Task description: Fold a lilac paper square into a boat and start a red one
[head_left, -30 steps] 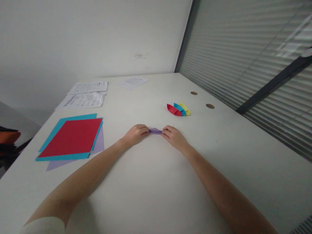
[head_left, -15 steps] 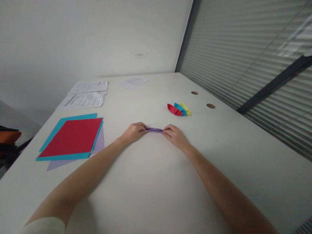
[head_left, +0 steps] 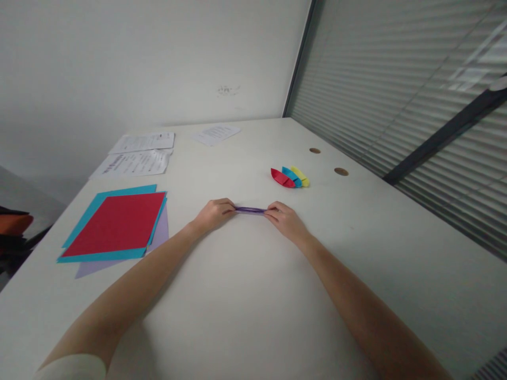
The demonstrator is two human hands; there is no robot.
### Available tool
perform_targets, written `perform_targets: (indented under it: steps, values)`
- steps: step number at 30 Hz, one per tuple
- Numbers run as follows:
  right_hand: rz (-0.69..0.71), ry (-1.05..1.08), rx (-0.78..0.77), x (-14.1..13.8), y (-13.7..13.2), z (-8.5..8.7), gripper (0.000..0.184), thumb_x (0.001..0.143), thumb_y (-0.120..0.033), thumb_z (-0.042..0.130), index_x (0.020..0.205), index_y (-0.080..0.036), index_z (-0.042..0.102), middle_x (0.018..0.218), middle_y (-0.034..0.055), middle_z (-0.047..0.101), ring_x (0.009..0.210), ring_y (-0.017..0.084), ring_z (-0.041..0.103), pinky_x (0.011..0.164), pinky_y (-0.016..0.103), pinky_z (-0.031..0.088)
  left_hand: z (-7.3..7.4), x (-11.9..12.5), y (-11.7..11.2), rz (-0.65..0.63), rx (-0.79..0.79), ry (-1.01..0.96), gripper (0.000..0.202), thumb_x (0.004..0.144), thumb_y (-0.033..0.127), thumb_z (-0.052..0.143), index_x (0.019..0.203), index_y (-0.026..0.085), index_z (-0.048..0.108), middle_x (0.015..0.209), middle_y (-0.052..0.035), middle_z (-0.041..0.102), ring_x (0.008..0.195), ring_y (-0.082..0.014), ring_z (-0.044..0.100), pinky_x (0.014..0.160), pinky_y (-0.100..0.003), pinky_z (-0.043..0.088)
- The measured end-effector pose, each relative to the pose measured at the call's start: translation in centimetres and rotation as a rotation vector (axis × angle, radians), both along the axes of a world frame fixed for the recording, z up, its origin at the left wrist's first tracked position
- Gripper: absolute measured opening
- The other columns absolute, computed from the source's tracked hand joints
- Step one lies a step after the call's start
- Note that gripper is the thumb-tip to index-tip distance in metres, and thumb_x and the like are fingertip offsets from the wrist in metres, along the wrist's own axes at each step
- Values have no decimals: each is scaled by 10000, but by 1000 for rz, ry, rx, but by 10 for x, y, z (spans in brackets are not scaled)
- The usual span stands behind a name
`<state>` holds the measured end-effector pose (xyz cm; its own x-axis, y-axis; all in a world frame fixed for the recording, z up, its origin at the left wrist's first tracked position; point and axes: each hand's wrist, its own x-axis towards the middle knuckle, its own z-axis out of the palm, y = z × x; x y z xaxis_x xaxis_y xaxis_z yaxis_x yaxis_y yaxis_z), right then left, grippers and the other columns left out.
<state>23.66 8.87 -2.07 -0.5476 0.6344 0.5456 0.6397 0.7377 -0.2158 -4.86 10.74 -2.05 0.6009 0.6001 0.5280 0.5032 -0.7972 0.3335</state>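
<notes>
Left hand (head_left: 216,214) and right hand (head_left: 287,220) pinch a purple paper (head_left: 250,210) by its ends; three folded papers (head_left: 292,177) lie beyond, coloured sheets (head_left: 114,222) leftward, on the white table (head_left: 249,295) beside blinds (head_left: 396,89).

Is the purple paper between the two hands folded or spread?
Folded: the purple paper shows as a narrow, layered strip between the left hand and right hand.

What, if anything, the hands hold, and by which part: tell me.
A folded purple paper: the left hand pinches its left end, the right hand its right end.
</notes>
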Motion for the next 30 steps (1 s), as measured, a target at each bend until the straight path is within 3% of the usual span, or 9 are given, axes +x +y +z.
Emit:
perform_targets:
  steps: [10, 20, 25, 30]
  values:
    - [-16, -98, 107, 0, -1, 4, 219, 947, -210, 520, 868, -163, 719, 845, 90, 649, 780, 193, 599, 751, 329, 531, 2, -2, 3, -4, 174, 40, 269, 952, 285, 529, 827, 153, 727, 837, -72, 717, 733, -136, 664, 697, -241, 529]
    - [-12, -86, 75, 0, -2, 4, 253, 945, -166, 499, 821, -195, 718, 859, 82, 636, 794, 192, 564, 760, 331, 494, 1, -7, 5, 45, 355, 112, 222, 944, 266, 547, 828, 169, 709, 887, -60, 744, 758, -142, 675, 737, -281, 504]
    - [-21, -70, 85, 1, -1, 4, 258, 944, -160, 495, 811, -186, 715, 853, 87, 631, 775, 190, 563, 749, 331, 497, 5, 0, 0, 55, 301, 95, 209, 921, 294, 586, 794, 169, 693, 889, -56, 738, 732, -145, 678, 708, -283, 511]
    - [-24, -75, 80, -1, -1, 3, 231, 940, -179, 516, 825, -185, 716, 860, 85, 628, 778, 185, 568, 754, 332, 506, 7, 13, -9, 45, 114, -52, 233, 866, 386, 654, 912, 158, 679, 980, -104, 720, 877, -184, 692, 802, -311, 546]
